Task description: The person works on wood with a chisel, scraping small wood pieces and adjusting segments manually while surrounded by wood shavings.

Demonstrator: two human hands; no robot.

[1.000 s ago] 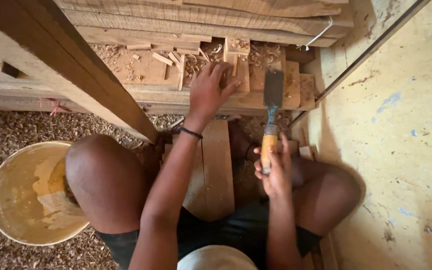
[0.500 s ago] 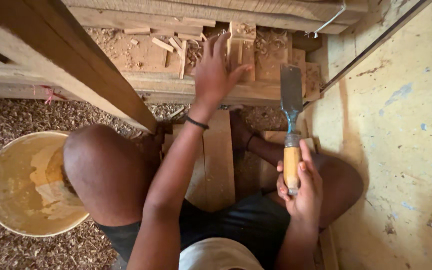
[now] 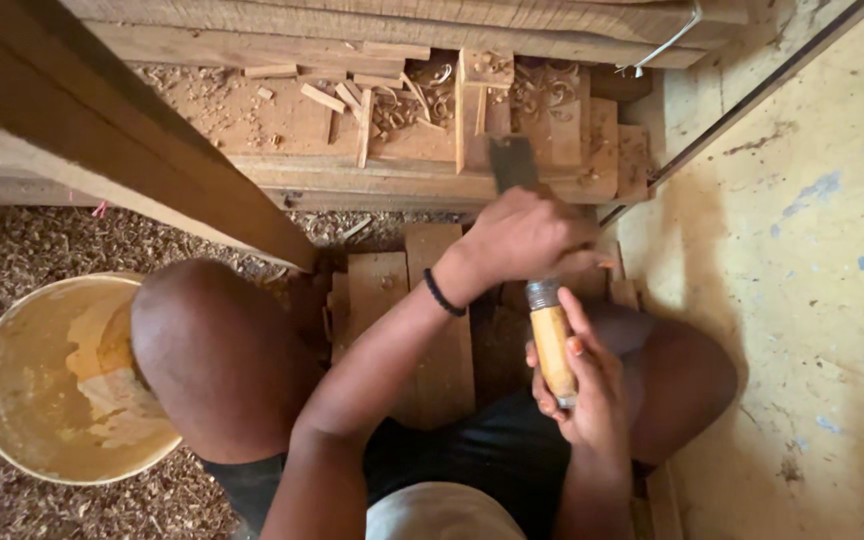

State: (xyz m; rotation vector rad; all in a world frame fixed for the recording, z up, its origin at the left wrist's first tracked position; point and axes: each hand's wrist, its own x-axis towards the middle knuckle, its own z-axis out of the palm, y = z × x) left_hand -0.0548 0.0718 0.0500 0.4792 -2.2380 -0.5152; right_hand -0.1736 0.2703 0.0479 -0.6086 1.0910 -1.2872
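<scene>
A woodworking shop, worked at floor level. Sawdust and shavings [image 3: 22, 240] cover the ground, rough planks [image 3: 352, 35] are stacked along the top, and offcuts and curls [image 3: 392, 100] lie on a chopped timber beam [image 3: 282, 130]. A chisel [image 3: 537, 270] with a wooden handle is in use.

Yellow bucket [image 3: 22, 400], sawdust floor [image 3: 12, 240], slanted beam [image 3: 122, 140], yellow wall [image 3: 812, 300]

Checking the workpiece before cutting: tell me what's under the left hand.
The left hand covers the chisel shaft; only the blade top shows above it, the wooden handle below. The recessed timber beneath is hidden.
</scene>
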